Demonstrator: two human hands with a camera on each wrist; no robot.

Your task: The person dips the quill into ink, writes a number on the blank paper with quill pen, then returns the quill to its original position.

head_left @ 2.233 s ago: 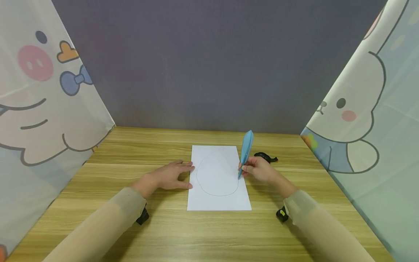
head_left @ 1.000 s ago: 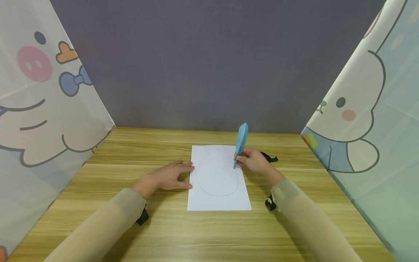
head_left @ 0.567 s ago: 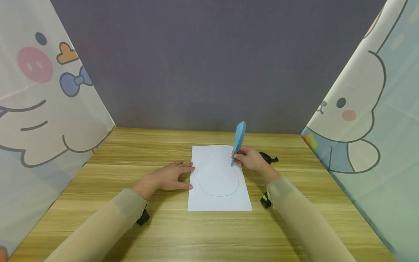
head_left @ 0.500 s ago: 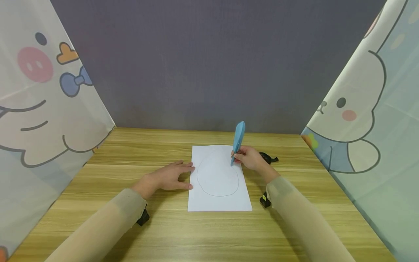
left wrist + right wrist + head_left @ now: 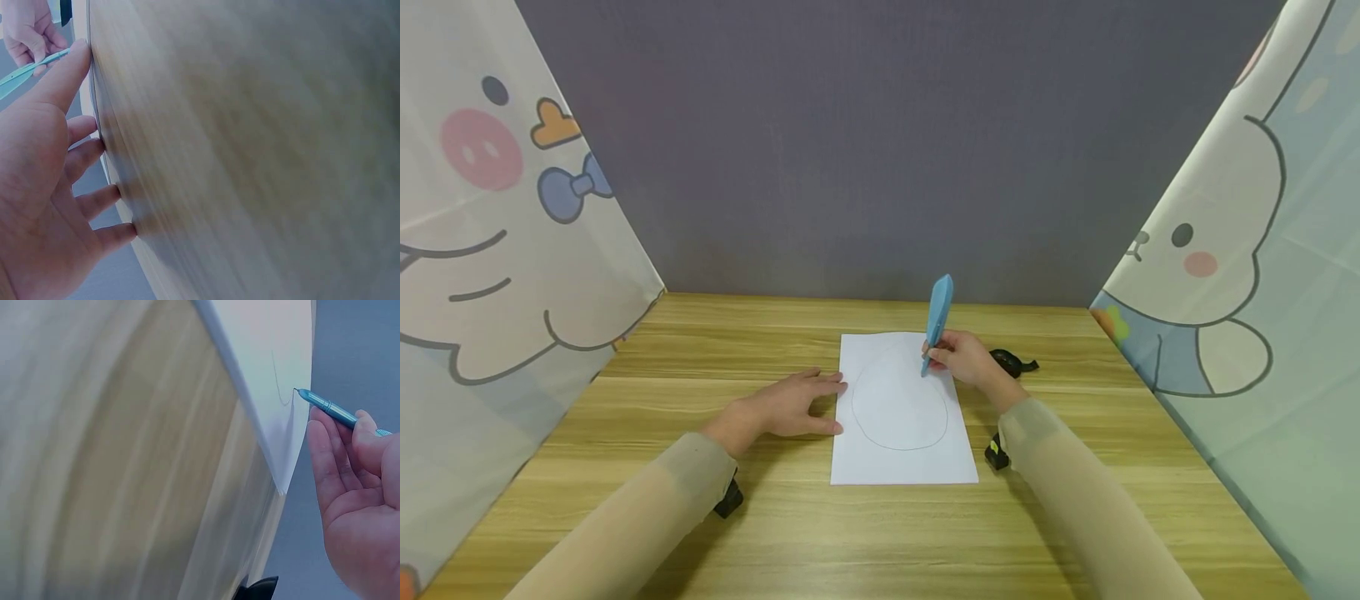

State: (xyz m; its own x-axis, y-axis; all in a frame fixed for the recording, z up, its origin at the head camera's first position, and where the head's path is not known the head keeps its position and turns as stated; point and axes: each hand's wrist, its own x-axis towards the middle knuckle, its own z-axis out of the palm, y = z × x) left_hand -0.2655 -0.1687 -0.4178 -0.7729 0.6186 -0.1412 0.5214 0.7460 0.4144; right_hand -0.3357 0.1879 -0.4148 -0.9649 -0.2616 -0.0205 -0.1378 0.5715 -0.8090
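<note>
A white sheet of paper [image 5: 880, 467] lies on the wooden table, with a thin rounded outline drawn on it. My right hand [image 5: 966, 358] pinches a light-blue feather-shaped pen [image 5: 939, 307], its top leaning slightly right. In the right wrist view, the tip of the pen [image 5: 334, 412] meets the paper at the end of the drawn line, toward the outline's upper right. On the left, my left hand [image 5: 790, 406] spreads its fingers, and its fingertips rest at the paper's left edge. The left wrist view shows the fingers [image 5: 84, 159] extended down to the tabletop.
A small black object with a tail-like end [image 5: 1011, 363] lies behind the right hand, partly covered by it. The wooden table [image 5: 820, 542] meets a grey panel [image 5: 880, 150] at the back. Cartoon-printed curtains [image 5: 1195, 208] hang at both sides.
My right hand has moved the pen up along the paper's right side, then left, and the outline has grown longer there. The left hand and the paper stay in place.
</note>
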